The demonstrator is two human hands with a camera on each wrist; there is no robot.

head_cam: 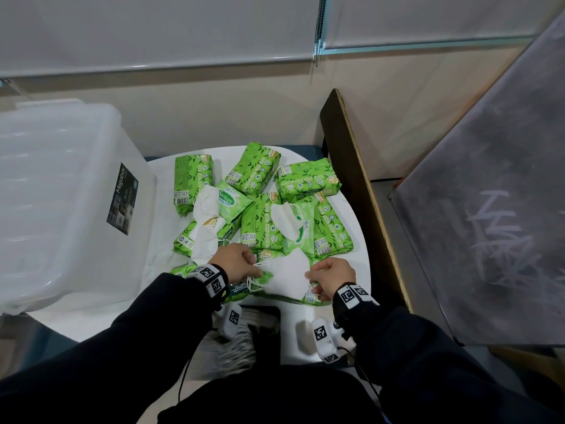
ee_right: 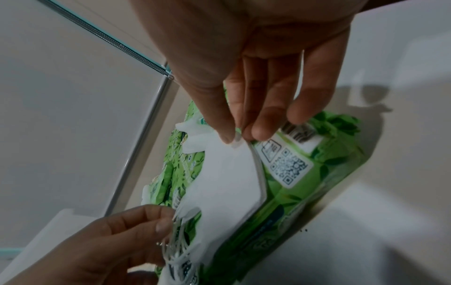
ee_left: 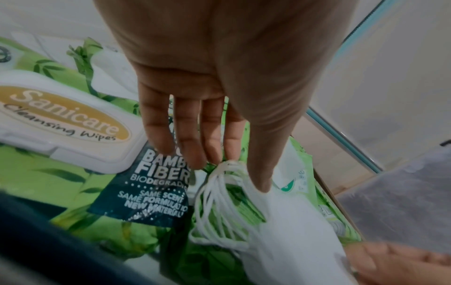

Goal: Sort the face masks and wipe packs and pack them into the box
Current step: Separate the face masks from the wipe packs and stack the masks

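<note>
- left hand (head_cam: 237,261) grip pinches the bunched ear loops (ee_left: 219,196) of a white face mask (head_cam: 289,275), the other fingers fairly straight
- right hand (head_cam: 331,275) grip pinches the mask's opposite corner, thumb against fingertips
- mask sits over the green wipe packs (head_cam: 260,221) at the desk (head_cam: 351,209) near edge, hiding most of the pack under it
- clear box (head_cam: 61,194) on the left, cut off by the frame, inside hard to make out
- could be several masks stacked, can't tell
</note>
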